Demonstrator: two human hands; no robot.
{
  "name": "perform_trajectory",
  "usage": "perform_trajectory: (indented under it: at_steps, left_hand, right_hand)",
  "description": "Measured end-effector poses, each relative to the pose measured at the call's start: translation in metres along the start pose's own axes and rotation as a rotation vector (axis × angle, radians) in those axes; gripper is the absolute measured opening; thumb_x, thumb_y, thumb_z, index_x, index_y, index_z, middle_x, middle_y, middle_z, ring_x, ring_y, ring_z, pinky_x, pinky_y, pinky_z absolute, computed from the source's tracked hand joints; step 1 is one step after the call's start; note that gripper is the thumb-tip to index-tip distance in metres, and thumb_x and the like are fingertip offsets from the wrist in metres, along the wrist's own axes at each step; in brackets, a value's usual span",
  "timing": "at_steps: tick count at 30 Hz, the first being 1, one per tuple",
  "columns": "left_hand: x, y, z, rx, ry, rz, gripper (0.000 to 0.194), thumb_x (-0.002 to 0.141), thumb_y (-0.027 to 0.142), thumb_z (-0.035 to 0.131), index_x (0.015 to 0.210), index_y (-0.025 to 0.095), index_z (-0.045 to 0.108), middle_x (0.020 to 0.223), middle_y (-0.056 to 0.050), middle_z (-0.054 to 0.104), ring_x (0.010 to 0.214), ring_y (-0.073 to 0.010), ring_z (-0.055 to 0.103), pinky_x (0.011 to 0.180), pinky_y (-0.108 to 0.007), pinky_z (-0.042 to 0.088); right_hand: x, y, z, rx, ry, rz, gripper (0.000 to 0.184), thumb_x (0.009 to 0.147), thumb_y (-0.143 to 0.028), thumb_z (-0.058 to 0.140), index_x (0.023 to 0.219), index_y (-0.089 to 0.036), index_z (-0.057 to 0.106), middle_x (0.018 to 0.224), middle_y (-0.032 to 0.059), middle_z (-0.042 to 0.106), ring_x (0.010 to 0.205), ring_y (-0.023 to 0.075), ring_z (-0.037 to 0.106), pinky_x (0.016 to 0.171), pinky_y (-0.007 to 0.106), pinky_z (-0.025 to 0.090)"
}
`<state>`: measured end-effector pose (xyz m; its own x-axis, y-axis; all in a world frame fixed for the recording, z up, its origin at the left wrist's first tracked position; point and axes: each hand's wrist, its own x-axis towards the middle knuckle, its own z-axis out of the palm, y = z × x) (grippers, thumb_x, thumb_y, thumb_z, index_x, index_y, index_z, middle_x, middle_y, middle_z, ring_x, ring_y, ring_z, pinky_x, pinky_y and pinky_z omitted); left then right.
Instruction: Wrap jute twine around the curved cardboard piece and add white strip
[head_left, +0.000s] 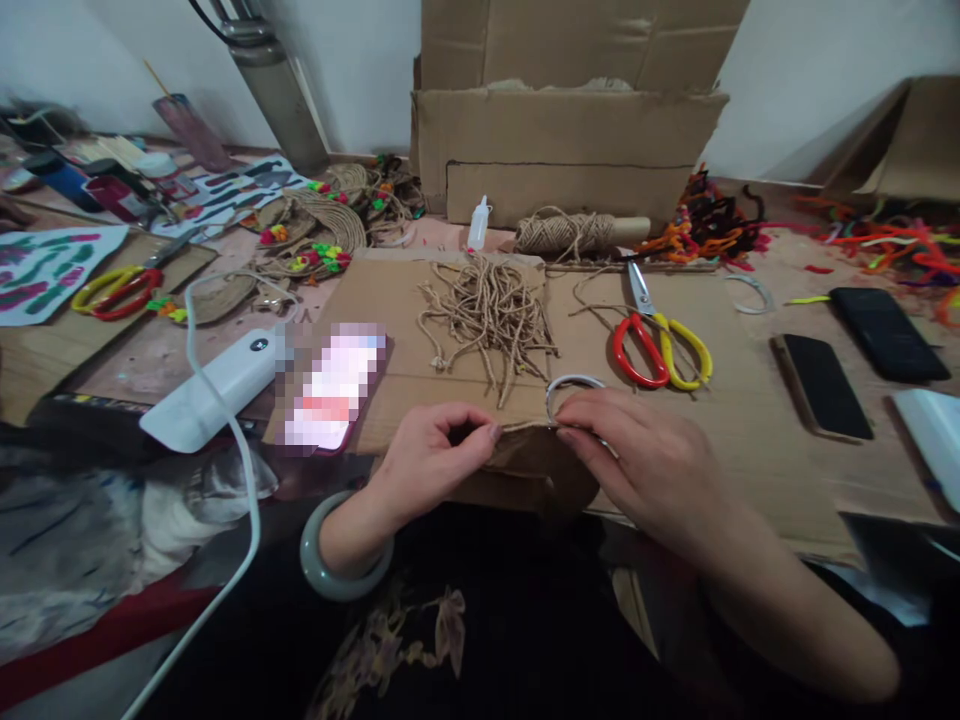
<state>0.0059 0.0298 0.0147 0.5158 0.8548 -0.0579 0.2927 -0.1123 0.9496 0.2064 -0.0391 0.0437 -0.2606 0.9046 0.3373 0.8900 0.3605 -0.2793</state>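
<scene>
My left hand, a pale bangle on its wrist, pinches one end of a thin piece of twine. The strand runs across to my right hand, whose thumb and fingers are closed on a light-coloured ring. How the twine meets the ring is hidden by my right fingertips. Just beyond both hands, a loose pile of cut twine pieces lies on a cardboard sheet. Scissors with one red and one yellow handle rest to the right of the pile.
A twine spool and a small white bottle stand behind the pile. Phones lie at right; a lit phone, white device with a cable, and second scissors at left. Upright cardboard backs the table.
</scene>
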Motion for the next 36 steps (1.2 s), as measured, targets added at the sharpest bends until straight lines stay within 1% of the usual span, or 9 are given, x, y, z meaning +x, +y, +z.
perform_trajectory:
  at_steps: [8, 12, 18, 22, 25, 29, 32, 36]
  left_hand:
    - [-0.001, -0.004, 0.003, -0.050, 0.028, -0.010, 0.020, 0.077, 0.028, 0.056, 0.069, 0.014, 0.066, 0.057, 0.001, 0.057, 0.054, -0.0096, 0.049, 0.052, -0.021, 0.038]
    - [-0.001, -0.005, 0.004, -0.064, 0.041, -0.028, 0.021, 0.077, 0.030, 0.056, 0.069, 0.014, 0.066, 0.057, 0.001, 0.056, 0.054, -0.0093, 0.047, 0.052, -0.021, 0.037]
    - [-0.002, -0.008, 0.005, -0.088, 0.056, -0.049, 0.021, 0.077, 0.031, 0.056, 0.070, 0.014, 0.066, 0.056, 0.002, 0.054, 0.053, -0.0084, 0.045, 0.051, -0.020, 0.035]
    - [-0.003, -0.009, 0.005, -0.096, 0.062, -0.031, 0.021, 0.078, 0.031, 0.057, 0.070, 0.014, 0.067, 0.058, 0.001, 0.056, 0.056, -0.0088, 0.047, 0.053, -0.020, 0.036]
    - [-0.004, -0.011, 0.005, -0.099, 0.063, -0.026, 0.022, 0.079, 0.032, 0.057, 0.071, 0.014, 0.067, 0.059, 0.001, 0.056, 0.056, -0.0089, 0.047, 0.053, -0.020, 0.036]
    - [-0.006, -0.012, 0.004, -0.087, 0.031, -0.024, 0.023, 0.080, 0.033, 0.056, 0.073, 0.014, 0.067, 0.060, 0.001, 0.056, 0.057, -0.0089, 0.047, 0.054, -0.020, 0.036]
    - [-0.006, -0.009, 0.001, -0.058, -0.035, -0.032, 0.025, 0.081, 0.034, 0.054, 0.074, 0.013, 0.067, 0.060, 0.001, 0.056, 0.058, -0.0092, 0.047, 0.055, -0.020, 0.036]
    - [-0.005, 0.000, -0.003, -0.003, -0.167, -0.046, 0.029, 0.082, 0.037, 0.052, 0.077, 0.013, 0.068, 0.063, 0.000, 0.059, 0.059, -0.0097, 0.049, 0.055, -0.020, 0.037]
  right_hand:
    - [-0.003, -0.002, 0.009, -0.006, 0.167, -0.006, 0.009, 0.083, -0.016, 0.054, 0.088, -0.019, 0.061, 0.092, 0.0060, 0.069, 0.088, 0.0173, 0.063, 0.081, 0.030, 0.049]
    - [-0.003, -0.003, 0.011, -0.016, 0.184, -0.015, 0.008, 0.082, -0.016, 0.057, 0.087, -0.018, 0.063, 0.093, 0.0070, 0.069, 0.088, 0.0175, 0.064, 0.080, 0.030, 0.050]
    - [0.000, -0.002, 0.015, -0.043, 0.223, -0.010, 0.008, 0.083, -0.016, 0.056, 0.086, -0.017, 0.064, 0.092, 0.0069, 0.070, 0.086, 0.0177, 0.064, 0.079, 0.030, 0.051]
    - [0.002, -0.001, 0.016, -0.012, 0.193, 0.009, 0.011, 0.085, -0.018, 0.052, 0.087, -0.018, 0.063, 0.091, 0.0062, 0.070, 0.086, 0.0172, 0.064, 0.076, 0.030, 0.051]
    - [0.003, 0.001, 0.016, 0.064, 0.159, 0.029, 0.012, 0.086, -0.019, 0.051, 0.088, -0.017, 0.063, 0.090, 0.0062, 0.069, 0.084, 0.0167, 0.064, 0.074, 0.029, 0.050]
    - [0.005, 0.005, 0.012, 0.181, 0.045, 0.060, 0.012, 0.086, -0.020, 0.050, 0.084, -0.017, 0.062, 0.082, 0.0053, 0.067, 0.080, 0.0165, 0.062, 0.071, 0.029, 0.048]
    - [0.006, 0.007, 0.007, 0.247, -0.054, 0.065, 0.014, 0.086, -0.021, 0.049, 0.080, -0.017, 0.061, 0.077, 0.0044, 0.065, 0.075, 0.0154, 0.060, 0.067, 0.028, 0.046]
    - [0.009, 0.005, 0.001, 0.298, -0.129, 0.041, 0.013, 0.085, -0.020, 0.051, 0.079, -0.018, 0.062, 0.073, 0.0023, 0.065, 0.070, 0.0136, 0.058, 0.064, 0.025, 0.044]
